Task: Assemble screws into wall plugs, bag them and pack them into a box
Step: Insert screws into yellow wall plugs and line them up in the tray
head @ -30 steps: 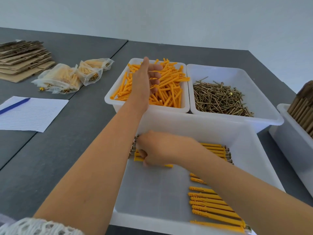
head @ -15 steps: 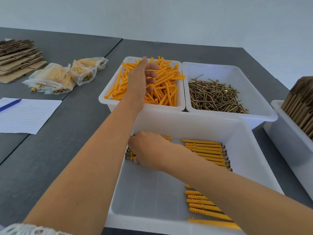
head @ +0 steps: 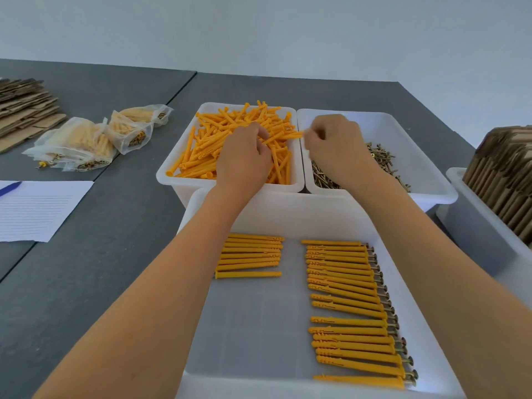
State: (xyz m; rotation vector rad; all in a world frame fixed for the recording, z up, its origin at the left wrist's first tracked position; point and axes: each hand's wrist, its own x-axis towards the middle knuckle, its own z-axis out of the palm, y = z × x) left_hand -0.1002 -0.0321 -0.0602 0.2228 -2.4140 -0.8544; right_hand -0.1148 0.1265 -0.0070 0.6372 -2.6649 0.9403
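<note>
Both hands are curled over the two far bins. Over the bin of loose wall plugs [head: 230, 145], the left hand [head: 244, 159] has its grip closed on an orange plug [head: 283, 136] that points toward the right hand [head: 335, 148], presumably so the open end faces the incoming screw. The right hand's fingers are pinched together at the plug's tip, above the edge of the bin of screws [head: 377, 165]; whether a screw is already between them cannot be told, since the fingers hide it. Judging by this pose, one more screw is about to be seated in a plug.

Nearer the person, a large white tray [head: 259, 326] holds finished pieces in two neat rows: a short row at left [head: 250, 256] and a long row at right [head: 351, 309], screw heads lined up at the outer ends, likely for easy counting before bagging.

Farther out on the grey desk [head: 109, 226] lie filled clear bags [head: 86, 142], flat cardboard [head: 23, 108], a lined sheet [head: 37, 210] with a blue pen [head: 10, 188], and at right a bin of standing cardboard pieces [head: 506, 174].
</note>
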